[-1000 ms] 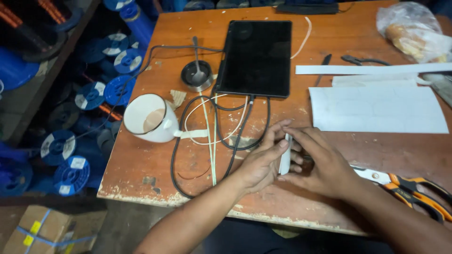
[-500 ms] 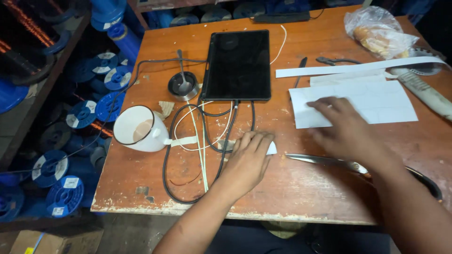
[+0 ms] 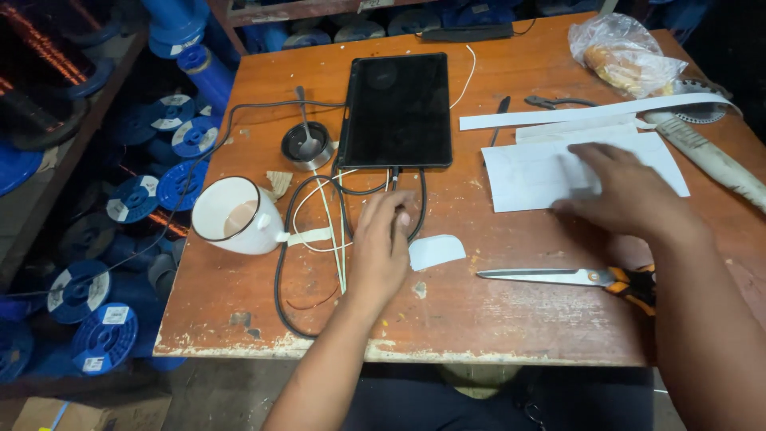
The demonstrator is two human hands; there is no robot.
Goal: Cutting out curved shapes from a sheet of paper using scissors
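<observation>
On the worn orange wooden worktop [image 3: 511, 319], the left hand [image 3: 383, 247] is lying flat with fingers loosely spread over the looped black cable [image 3: 281, 263], holding nothing. At its 3 o'clock, just beside it, a small white rounded piece of paper [image 3: 435, 251] is lying. The right hand [image 3: 626, 191] is pressing palm-down, fingers spread, on the white rectangular paper sheet [image 3: 527, 172]. Orange-handled steel scissors [image 3: 570, 278] are lying at that hand's 6 o'clock (blades pointing to 9 o'clock). A black flat tablet [image 3: 396, 110] is sitting at the left hand's 12 o'clock, and a white ceramic mug [image 3: 233, 217] at 9 o'clock.
</observation>
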